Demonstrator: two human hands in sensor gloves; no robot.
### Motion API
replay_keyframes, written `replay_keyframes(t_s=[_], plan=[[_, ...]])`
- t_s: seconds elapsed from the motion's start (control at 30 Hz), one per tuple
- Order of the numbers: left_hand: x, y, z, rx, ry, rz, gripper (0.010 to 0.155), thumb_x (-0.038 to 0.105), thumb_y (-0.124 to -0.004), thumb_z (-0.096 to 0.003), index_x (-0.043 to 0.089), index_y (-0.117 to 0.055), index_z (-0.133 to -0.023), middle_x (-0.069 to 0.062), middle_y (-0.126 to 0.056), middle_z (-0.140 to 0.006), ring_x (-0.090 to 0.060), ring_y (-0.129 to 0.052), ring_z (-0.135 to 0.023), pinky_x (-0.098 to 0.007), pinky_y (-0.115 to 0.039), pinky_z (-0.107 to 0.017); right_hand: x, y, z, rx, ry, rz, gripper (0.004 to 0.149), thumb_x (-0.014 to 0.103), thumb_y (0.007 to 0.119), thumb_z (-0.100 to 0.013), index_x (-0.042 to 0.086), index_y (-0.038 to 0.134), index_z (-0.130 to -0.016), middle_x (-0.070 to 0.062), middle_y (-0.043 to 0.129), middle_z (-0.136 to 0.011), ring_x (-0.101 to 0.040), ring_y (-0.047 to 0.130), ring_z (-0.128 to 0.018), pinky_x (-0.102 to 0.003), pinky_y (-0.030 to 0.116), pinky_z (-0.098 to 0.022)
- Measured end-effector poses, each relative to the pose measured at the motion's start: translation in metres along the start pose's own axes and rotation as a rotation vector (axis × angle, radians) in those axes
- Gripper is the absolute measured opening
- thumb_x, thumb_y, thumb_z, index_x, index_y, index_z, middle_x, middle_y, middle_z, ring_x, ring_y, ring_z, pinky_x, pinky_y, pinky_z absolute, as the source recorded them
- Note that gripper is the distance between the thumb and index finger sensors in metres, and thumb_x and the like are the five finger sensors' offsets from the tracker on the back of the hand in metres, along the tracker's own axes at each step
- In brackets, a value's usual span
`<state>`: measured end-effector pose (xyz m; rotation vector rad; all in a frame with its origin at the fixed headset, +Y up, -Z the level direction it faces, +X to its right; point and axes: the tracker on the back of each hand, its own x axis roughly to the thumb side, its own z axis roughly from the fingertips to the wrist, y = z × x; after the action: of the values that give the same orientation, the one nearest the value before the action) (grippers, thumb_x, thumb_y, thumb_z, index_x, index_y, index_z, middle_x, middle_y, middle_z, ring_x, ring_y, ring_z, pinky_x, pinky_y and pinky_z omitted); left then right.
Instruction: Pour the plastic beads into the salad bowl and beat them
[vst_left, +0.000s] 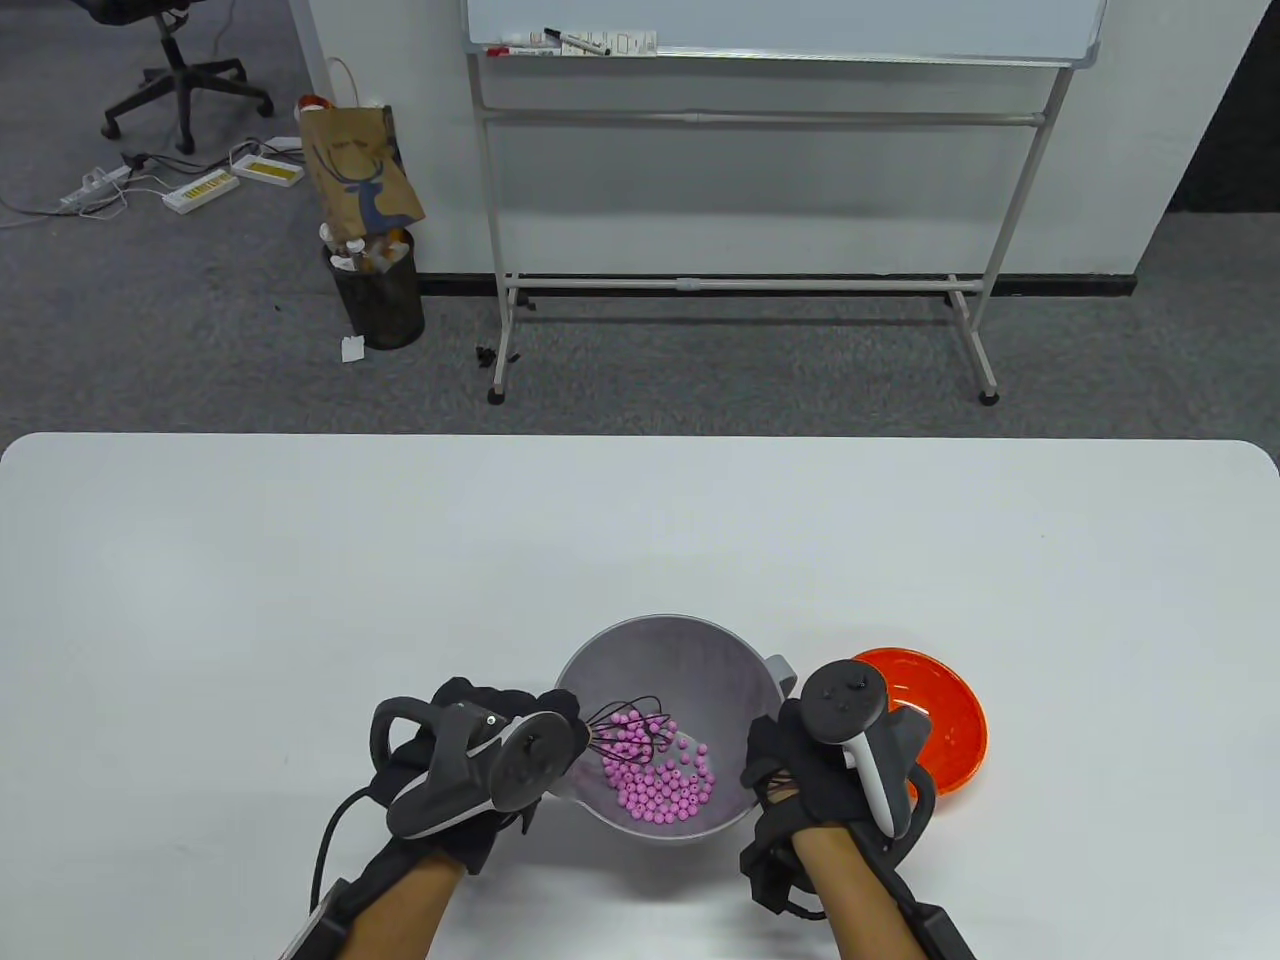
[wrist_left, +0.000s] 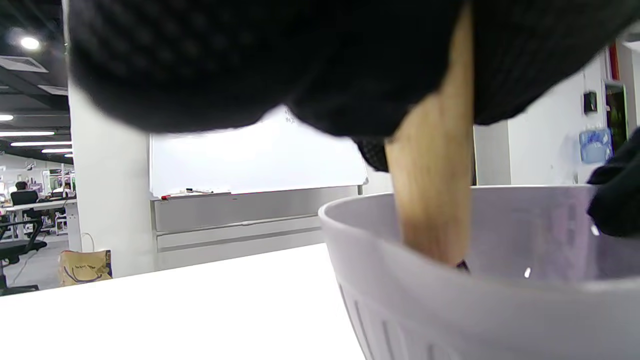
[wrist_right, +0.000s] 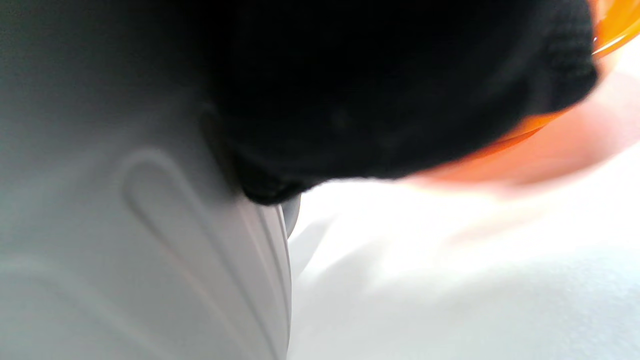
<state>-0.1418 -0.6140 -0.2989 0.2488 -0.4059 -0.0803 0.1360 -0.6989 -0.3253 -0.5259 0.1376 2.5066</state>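
- Lower left of the table view: the left hand (vst_left: 480, 760) is curled round a whisk (vst_left: 628, 726); its wooden handle (wrist_left: 432, 200) shows only in the left wrist view, running down between the gloved fingers into the bowl.
- The whisk's dark wire head sits among the beads, at the bowl's left inner side.
- Lower centre: the grey salad bowl (vst_left: 700, 650) stands on the white worktop (vst_left: 300, 600); the pink plastic beads (vst_left: 660, 780) lie in a heap in its nearer half, the far wall bare.
- Right of the bowl: the right hand (vst_left: 790, 770) grips the bowl's right rim, fingers hooked over the edge, beside a small grey tab on the rim.
- Lower right: an orange dish (vst_left: 950, 715) sits just beside the bowl, partly hidden behind the right hand and its tracker; I cannot make out anything in the part that shows.
- The right wrist view is blurred: only dark glove, the bowl's ribbed outer wall (wrist_right: 150, 250) and an orange smear.
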Motion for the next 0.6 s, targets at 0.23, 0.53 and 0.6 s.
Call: replay_keyframes(t_s=[0.23,0.53,0.6], plan=[[0.028,0.018,0.005,-0.108,-0.112,0.046,0.043,0.057,-0.085,-0.0427,0.029,-0.098,-0.072,0.012,-0.104,-0.019,-0.009,-0.101,-0.011,-0.037,-0.091,-0.038,0.000,0.000,0.000,0.001,0.002,0.002,0.051,0.043,0.081,-0.047,0.004,0.084,-0.080,-0.006,0.104,-0.035,-0.013,0.101,0.000,-0.036,0.087,-0.019],[0.015,-0.019,-0.004,-0.037,-0.005,0.206,0.045,0.058,-0.079,-0.0446,0.031,-0.094,-0.077,0.013,-0.105,-0.026,-0.009,-0.103,-0.016,-0.038,-0.090,-0.038,0.000,0.000,0.000,0.001,0.001,0.001,0.051,0.043,0.081,-0.047,0.004,0.084,-0.080,-0.006,0.104,-0.035,-0.013,0.101,0.000,-0.036,0.087,-0.019],[0.010,-0.020,-0.004,0.011,0.025,0.196,0.047,0.059,-0.079,-0.0441,0.031,-0.093,-0.080,0.012,-0.106,-0.029,-0.009,-0.103,-0.018,-0.039,-0.090,-0.039,0.000,0.000,0.000,0.002,0.000,0.000,0.051,0.043,0.081,-0.047,0.004,0.084,-0.080,-0.006,0.104,-0.035,-0.013,0.101,0.000,-0.036,0.087,-0.019]])
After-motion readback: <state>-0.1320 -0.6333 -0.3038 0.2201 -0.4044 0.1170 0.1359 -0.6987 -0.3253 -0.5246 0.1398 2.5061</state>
